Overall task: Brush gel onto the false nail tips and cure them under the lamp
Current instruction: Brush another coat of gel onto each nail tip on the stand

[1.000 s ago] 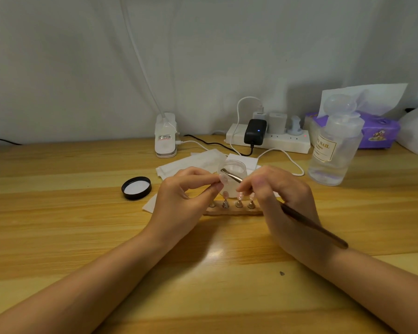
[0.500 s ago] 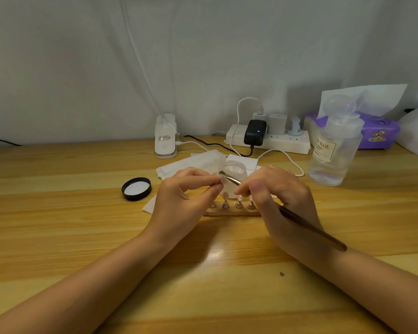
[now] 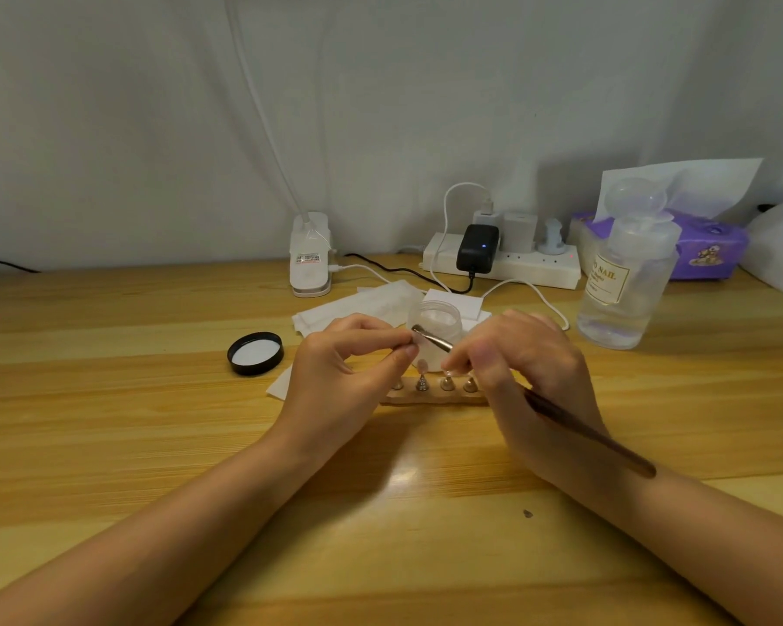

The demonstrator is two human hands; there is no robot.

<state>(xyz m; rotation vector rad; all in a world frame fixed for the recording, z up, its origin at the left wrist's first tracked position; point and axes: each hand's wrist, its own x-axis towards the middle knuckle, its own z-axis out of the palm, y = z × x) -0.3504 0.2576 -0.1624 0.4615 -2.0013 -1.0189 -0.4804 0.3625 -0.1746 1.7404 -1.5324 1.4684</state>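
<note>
My left hand (image 3: 340, 368) pinches a small false nail tip (image 3: 414, 342) between thumb and forefinger, just above a wooden holder (image 3: 430, 395) with several metal stands; one stand carries a pale tip (image 3: 422, 365). My right hand (image 3: 525, 368) grips a dark brown brush (image 3: 593, 438), whose metal ferrule and bristles (image 3: 426, 334) lie against the pinched tip. An open clear gel jar (image 3: 437, 318) stands right behind the hands. The white lamp base (image 3: 310, 259) with its thin neck stands at the back.
The jar's black lid (image 3: 256, 353) lies upside down to the left. White wipes (image 3: 358, 305) lie under the jar. At the back stand a power strip (image 3: 502, 262) with chargers, a clear pump bottle (image 3: 624, 277) and a purple tissue pack (image 3: 701, 246).
The brush tip has slid a little to the left across the pinched nail tip. Both hands stay in almost the same place.
</note>
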